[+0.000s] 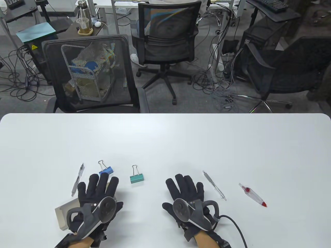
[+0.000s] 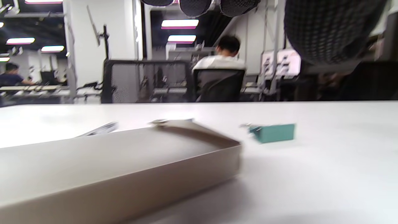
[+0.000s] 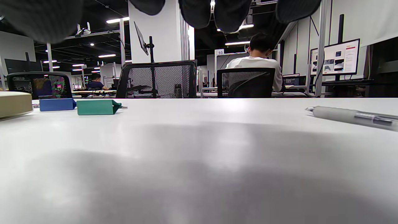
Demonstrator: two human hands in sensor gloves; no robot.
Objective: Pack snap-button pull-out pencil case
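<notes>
A beige pencil case (image 1: 61, 212) lies on the white table (image 1: 165, 139) at the front left, mostly hidden under my left hand (image 1: 99, 187). That hand is spread flat above it, fingers extended and holding nothing. In the left wrist view the case (image 2: 124, 168) shows as a long beige box. My right hand (image 1: 185, 187) is spread flat low over the bare table and is empty. A clear pen (image 1: 77, 179) lies left of my left hand. A second pen (image 1: 214, 185) lies right of my right hand. A blue binder clip (image 1: 106, 169) and a teal binder clip (image 1: 136, 177) lie beyond the hands.
A clear pen-shaped item with a red tip (image 1: 252, 195) lies at the far right. Black office chairs (image 1: 93, 75) stand behind the table's far edge. In the right wrist view the teal clip (image 3: 96, 106), blue clip (image 3: 57, 104) and right pen (image 3: 354, 118) show.
</notes>
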